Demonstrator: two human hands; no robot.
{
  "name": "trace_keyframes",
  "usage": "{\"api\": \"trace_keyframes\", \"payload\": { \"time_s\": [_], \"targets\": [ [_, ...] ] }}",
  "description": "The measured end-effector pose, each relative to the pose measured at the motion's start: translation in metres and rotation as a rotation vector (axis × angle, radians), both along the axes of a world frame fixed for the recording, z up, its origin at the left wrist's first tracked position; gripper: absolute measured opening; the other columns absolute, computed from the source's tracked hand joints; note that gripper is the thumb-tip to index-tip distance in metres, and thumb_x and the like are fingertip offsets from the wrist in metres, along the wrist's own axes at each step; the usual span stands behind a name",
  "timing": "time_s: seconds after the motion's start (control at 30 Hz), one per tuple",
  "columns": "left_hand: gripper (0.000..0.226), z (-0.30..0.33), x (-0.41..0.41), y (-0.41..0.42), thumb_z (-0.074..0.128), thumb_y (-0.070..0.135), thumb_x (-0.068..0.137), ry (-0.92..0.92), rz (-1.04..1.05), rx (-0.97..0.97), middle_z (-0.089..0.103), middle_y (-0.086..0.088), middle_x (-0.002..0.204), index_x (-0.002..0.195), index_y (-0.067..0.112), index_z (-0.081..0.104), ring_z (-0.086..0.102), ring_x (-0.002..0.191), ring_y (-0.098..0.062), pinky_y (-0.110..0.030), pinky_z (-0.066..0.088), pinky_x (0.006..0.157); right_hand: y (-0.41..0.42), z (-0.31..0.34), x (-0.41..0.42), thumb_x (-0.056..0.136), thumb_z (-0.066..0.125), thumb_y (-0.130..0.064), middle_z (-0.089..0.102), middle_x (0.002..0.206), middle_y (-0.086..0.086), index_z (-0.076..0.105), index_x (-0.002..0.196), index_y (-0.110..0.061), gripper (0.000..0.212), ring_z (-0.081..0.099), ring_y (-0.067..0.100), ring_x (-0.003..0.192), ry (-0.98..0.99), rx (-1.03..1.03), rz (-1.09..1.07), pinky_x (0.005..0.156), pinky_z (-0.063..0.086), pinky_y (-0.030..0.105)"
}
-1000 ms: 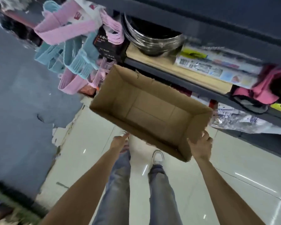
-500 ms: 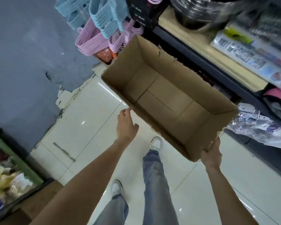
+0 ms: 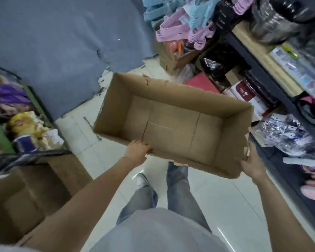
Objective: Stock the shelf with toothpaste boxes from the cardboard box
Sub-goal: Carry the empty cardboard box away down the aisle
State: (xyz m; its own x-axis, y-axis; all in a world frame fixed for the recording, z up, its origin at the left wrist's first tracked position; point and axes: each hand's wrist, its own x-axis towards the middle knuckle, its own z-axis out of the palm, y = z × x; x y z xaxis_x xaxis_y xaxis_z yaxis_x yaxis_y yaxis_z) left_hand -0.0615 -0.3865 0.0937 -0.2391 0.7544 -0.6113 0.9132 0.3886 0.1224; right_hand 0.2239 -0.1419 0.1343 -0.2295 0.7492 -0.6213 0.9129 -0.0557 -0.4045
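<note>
- Head view: cardboard box [image 3: 173,124] held up over the white tile floor [image 3: 225,200], open top facing up, only bare cardboard inside.
- Left hand [image 3: 136,151] gripping the near long rim, fingers curled over the edge.
- Right hand [image 3: 251,162] clasping the torn near right corner.
- Shelf [image 3: 258,57] close along the box's right side.
- Open floor to the left, as far as the grey wall [image 3: 62,42].

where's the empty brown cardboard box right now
In the head view, the open brown cardboard box sits mid-frame above the white tiled floor, held between the left hand and right hand, left of the dark shelf.
</note>
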Motion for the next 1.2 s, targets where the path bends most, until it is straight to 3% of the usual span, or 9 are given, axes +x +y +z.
{"api": "trace_keyframes", "payload": {
  "time_s": [0.23, 0.4, 0.57, 0.7, 0.8, 0.9, 1.0, 1.07, 1.2],
  "targets": [
    [0.038, 0.053, 0.051, -0.176, 0.083, 0.011, 0.053, 0.025, 0.221, 0.285, 0.064, 0.008, 0.074, 0.083, 0.032, 0.075, 0.065, 0.069, -0.015, -0.016, 0.042, 0.045, -0.070, 0.025, -0.041, 0.085, 0.058, -0.006, 0.059, 0.121, 0.016, 0.030, 0.138, -0.029, 0.064, 0.057, 0.038, 0.103, 0.003, 0.059, 0.315, 0.085, 0.045, 0.045],
    [0.057, 0.077, 0.088, -0.265, 0.089, 0.006, 0.036, 0.132, 0.443, 0.298, 0.060, 0.016, 0.068, 0.079, 0.040, 0.074, 0.059, 0.059, -0.008, -0.012, 0.037, 0.037, -0.123, 0.018, -0.098, 0.087, 0.057, 0.000, 0.048, 0.141, 0.005, 0.013, 0.145, -0.046, 0.086, 0.047, 0.033, 0.127, 0.084, 0.023, 0.610, 0.102, 0.040, 0.049],
    [0.053, 0.093, 0.132, -0.351, 0.088, 0.007, 0.043, 0.287, 0.763, 0.315, 0.064, 0.019, 0.070, 0.080, 0.040, 0.073, 0.060, 0.060, -0.007, -0.015, 0.044, 0.049, -0.200, 0.012, -0.147, 0.089, 0.055, -0.003, 0.053, 0.130, 0.011, 0.024, 0.142, -0.028, 0.066, 0.052, 0.040, 0.115, 0.141, -0.079, 0.769, 0.095, 0.044, 0.050],
    [0.033, 0.105, 0.152, -0.415, 0.087, 0.010, 0.054, 0.565, 1.030, 0.361, 0.067, 0.012, 0.072, 0.073, 0.033, 0.072, 0.064, 0.072, -0.015, -0.034, 0.037, 0.089, -0.271, 0.013, -0.178, 0.090, 0.056, -0.005, 0.050, 0.135, 0.010, 0.026, 0.143, -0.032, 0.067, 0.049, 0.034, 0.118, 0.201, -0.172, 0.858, 0.098, 0.043, 0.045],
    [0.019, 0.111, 0.161, -0.464, 0.081, 0.018, 0.067, 0.820, 1.440, 0.422, 0.063, 0.000, 0.114, 0.081, 0.025, 0.070, 0.049, 0.117, -0.022, -0.049, 0.013, 0.110, -0.328, 0.015, -0.199, 0.091, 0.055, -0.006, 0.053, 0.128, 0.010, 0.028, 0.140, -0.031, 0.062, 0.053, 0.032, 0.110, 0.247, -0.257, 0.892, 0.094, 0.047, 0.044],
    [0.023, 0.124, 0.159, -0.496, 0.069, 0.011, 0.080, 0.882, 1.915, 0.765, 0.039, -0.010, 0.142, 0.101, 0.018, 0.065, 0.030, 0.135, -0.030, -0.048, 0.022, 0.112, -0.388, 0.019, -0.218, 0.089, 0.056, -0.006, 0.058, 0.120, 0.009, 0.031, 0.138, -0.029, 0.059, 0.056, 0.030, 0.104, 0.284, -0.279, 0.908, 0.086, 0.048, 0.038],
    [0.045, 0.137, 0.135, -0.522, 0.064, 0.017, 0.087, 0.648, 2.412, 1.251, 0.028, -0.008, 0.147, 0.129, 0.019, 0.047, 0.032, 0.135, -0.022, -0.038, 0.030, 0.111, -0.446, 0.020, -0.238, 0.089, 0.055, -0.006, 0.057, 0.114, 0.006, 0.030, 0.139, -0.030, 0.061, 0.056, 0.031, 0.103, 0.295, -0.289, 0.895, 0.091, 0.048, 0.042],
    [0.071, 0.137, 0.112, -0.548, 0.067, 0.026, 0.086, 0.202, 2.663, 1.581, 0.038, -0.006, 0.142, 0.144, 0.021, 0.026, 0.050, 0.120, -0.021, -0.039, 0.041, 0.104, -0.487, 0.019, -0.256, 0.088, 0.055, -0.007, 0.058, 0.115, 0.006, 0.029, 0.138, -0.033, 0.062, 0.057, 0.032, 0.102, 0.305, -0.304, 0.895, 0.092, 0.049, 0.048],
    [0.081, 0.121, 0.070, -0.596, 0.069, 0.024, 0.086, -0.352, 2.661, 1.552, 0.058, -0.011, 0.117, 0.147, 0.018, 0.018, 0.062, 0.080, -0.015, -0.029, 0.055, 0.073, -0.566, 0.018, -0.298, 0.088, 0.054, -0.007, 0.057, 0.120, 0.004, 0.026, 0.141, -0.033, 0.065, 0.056, 0.030, 0.106, 0.301, -0.339, 0.898, 0.095, 0.048, 0.049]
  ]
}}
